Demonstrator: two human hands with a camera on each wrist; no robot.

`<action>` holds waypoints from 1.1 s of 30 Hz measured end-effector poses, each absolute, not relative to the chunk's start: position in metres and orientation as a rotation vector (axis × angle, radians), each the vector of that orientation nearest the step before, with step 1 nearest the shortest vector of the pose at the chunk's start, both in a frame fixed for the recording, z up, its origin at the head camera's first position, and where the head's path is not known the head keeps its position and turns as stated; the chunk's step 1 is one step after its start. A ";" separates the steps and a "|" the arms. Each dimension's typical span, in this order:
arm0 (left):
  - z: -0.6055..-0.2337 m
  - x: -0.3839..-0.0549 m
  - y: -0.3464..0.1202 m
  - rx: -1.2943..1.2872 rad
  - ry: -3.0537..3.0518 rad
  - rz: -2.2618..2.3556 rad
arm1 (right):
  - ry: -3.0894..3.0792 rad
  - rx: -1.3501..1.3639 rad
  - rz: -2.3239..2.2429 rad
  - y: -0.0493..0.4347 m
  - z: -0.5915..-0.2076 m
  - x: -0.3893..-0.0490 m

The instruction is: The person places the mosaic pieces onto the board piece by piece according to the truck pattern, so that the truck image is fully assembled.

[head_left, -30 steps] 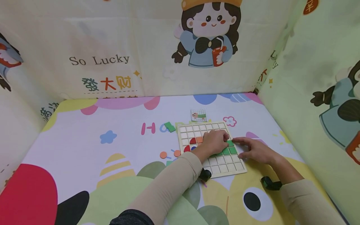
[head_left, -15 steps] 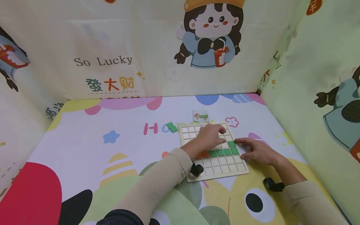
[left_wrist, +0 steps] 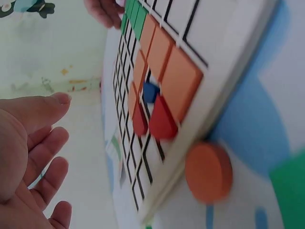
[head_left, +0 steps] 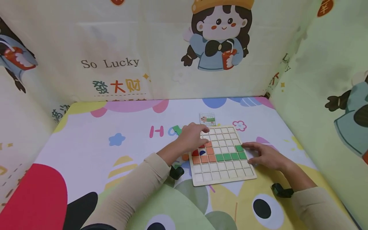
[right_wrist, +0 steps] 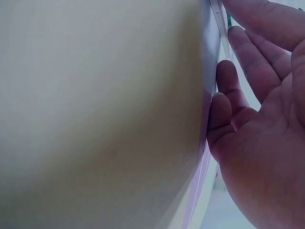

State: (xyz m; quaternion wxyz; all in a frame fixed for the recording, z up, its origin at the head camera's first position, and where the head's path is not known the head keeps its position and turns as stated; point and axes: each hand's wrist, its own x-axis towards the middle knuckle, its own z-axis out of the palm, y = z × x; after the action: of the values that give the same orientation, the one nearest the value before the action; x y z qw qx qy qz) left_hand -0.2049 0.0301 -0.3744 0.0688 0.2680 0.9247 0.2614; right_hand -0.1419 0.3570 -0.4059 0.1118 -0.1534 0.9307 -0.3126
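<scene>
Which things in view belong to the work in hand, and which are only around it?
Likely the job:
- grid board
- on it: green tiles, orange tiles, red pieces, blue piece
- beside it: round orange piece, loose green pieces
- picture card

Only surroundings:
- printed tablecloth
- printed wall cloth
- black wrist devices

Left forearm (head_left: 129, 189) angled forward and rightward. Left hand (head_left: 188, 138) raised; fingers (left_wrist: 50, 147) loosely bent, thumb (left_wrist: 43, 112) apart from them. Right forearm (head_left: 319, 206) angled forward and leftward. Right hand (head_left: 267, 155) low; index finger (head_left: 251, 146) extended, thumb separate, remaining digits slightly curved. Hands well apart.
</scene>
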 end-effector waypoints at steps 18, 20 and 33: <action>-0.374 -0.212 -0.045 0.547 2.862 0.900 | 2.737 -0.466 -0.922 0.358 -0.406 -0.141; -0.376 -0.213 -0.052 0.547 2.865 0.902 | 2.734 -0.464 -0.926 0.358 -0.407 -0.141; -0.396 -0.226 -0.085 0.405 2.844 0.882 | 2.746 -0.461 -0.899 0.359 -0.408 -0.142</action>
State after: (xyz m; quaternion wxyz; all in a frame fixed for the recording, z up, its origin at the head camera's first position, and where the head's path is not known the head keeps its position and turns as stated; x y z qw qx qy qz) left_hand -0.2264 -0.0846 -0.3960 0.0683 0.1344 0.9442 0.2928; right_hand -0.1418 0.3593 -0.4078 0.1078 -0.1567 0.9331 -0.3053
